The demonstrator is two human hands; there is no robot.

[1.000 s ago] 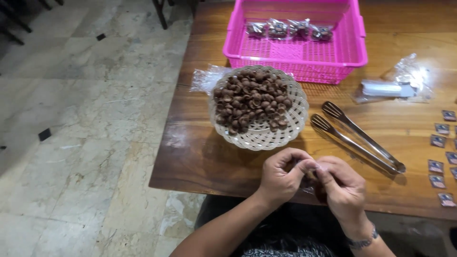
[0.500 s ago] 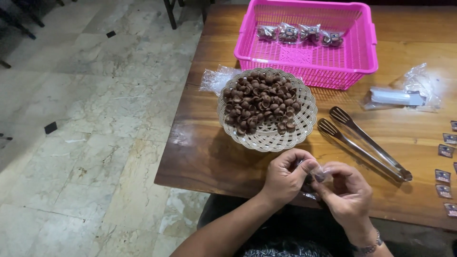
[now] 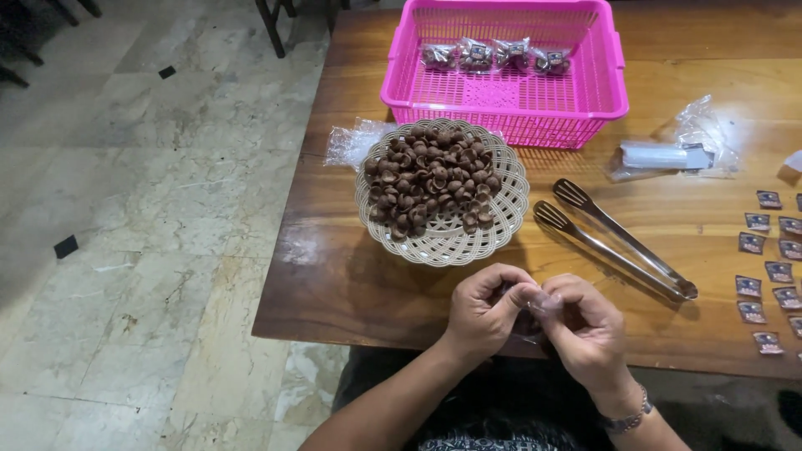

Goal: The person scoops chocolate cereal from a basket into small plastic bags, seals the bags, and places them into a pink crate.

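My left hand [image 3: 484, 313] and my right hand [image 3: 587, 327] meet at the near edge of the wooden table [image 3: 334, 267]. Together they pinch a small clear plastic bag [image 3: 539, 302], mostly hidden between the fingers. Just beyond the hands stands a cream woven plate [image 3: 443, 242] heaped with small brown cup-shaped sweets [image 3: 430, 175]. Metal tongs [image 3: 614, 238] lie to the right of the plate.
A pink plastic basket [image 3: 501, 104] at the back holds several small filled bags [image 3: 493, 54]. A roll of clear bags [image 3: 668, 153] lies at the right. Small dark labels [image 3: 769, 267] sit in rows at the right edge. Crumpled plastic [image 3: 351, 142] lies left of the plate. Marble floor is at left.
The view has shifted slightly, so the table sits further right and lower in frame. My hands stay together, fingers working on the small bag.
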